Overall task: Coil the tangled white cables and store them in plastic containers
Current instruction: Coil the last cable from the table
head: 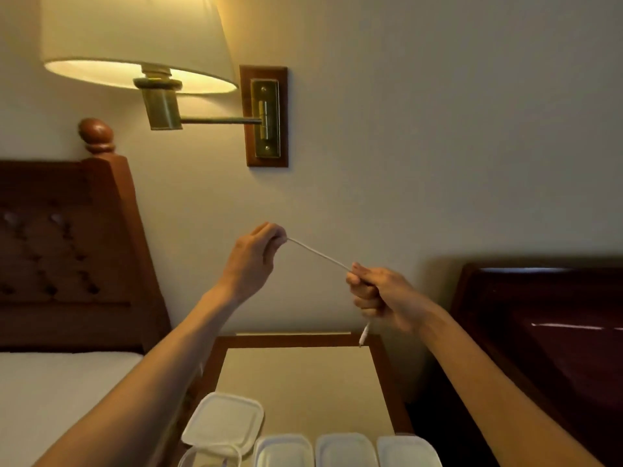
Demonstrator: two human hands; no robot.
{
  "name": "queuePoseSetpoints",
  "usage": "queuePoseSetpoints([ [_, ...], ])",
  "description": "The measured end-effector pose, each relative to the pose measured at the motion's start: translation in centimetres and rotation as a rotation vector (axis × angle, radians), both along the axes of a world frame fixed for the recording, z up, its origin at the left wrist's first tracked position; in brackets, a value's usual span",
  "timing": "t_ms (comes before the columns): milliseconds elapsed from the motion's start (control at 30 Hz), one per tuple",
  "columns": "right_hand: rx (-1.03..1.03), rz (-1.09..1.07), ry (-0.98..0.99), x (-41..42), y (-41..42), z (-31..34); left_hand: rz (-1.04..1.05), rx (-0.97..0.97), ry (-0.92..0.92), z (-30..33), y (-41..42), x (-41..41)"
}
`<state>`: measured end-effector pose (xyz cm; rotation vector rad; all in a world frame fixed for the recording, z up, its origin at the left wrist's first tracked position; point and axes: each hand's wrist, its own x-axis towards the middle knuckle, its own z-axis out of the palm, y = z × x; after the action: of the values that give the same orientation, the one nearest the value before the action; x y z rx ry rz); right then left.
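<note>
— White cable (318,254): location?
— Stretched taut above the nightstand (296,375); left hand (251,261) pinches the 10 o'clock end, right hand (377,294) grips the 4 o'clock end.

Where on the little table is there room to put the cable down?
The bare patch is the middle and back of the nightstand top, between its wooden rim and the row of plastic containers. The front edge is crowded: the containers and a loose lid fill it.

A bedroom: wooden headboard (67,244), mattress (64,392), wall lamp (141,45) and a nightstand (300,375) alongside.
</note>
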<state>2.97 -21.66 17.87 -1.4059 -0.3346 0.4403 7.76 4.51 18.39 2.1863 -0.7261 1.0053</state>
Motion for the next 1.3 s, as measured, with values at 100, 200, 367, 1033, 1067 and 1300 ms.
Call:
queuePoseSetpoints([
  [100, 0.066, 0.055, 0.036, -0.9, 0.4, 2.4, 0.065, -0.017, -0.019, 0.9, 1.8, -0.4],
  [200, 0.334, 0.064, 0.103, -1.5, 1.5, 5.6, 0.066, 0.050, 0.060, 0.9, 2.4, -1.8],
  [367, 0.637, -0.019, 0.052, -0.8, 3.9, 9.9, -0.067, 0.000, 0.353, -1.3, 1.6, -5.3],
  [1033, 0.168, 0.150, -0.259, -5.2, 10.9, 10.1, -0.060, 0.288, -0.118, 11.5, 4.1, -8.9],
  [1067, 0.217, 0.184, -0.216, -5.3, 10.6, 10.5, -0.103, 0.229, -0.106, 11.2, 4.2, -8.6],
  [1300, 0.775, 0.320, 0.014, -4.9, 7.0, 14.5, -0.139, -0.126, 0.139, 4.6, 5.7, -6.0],
])
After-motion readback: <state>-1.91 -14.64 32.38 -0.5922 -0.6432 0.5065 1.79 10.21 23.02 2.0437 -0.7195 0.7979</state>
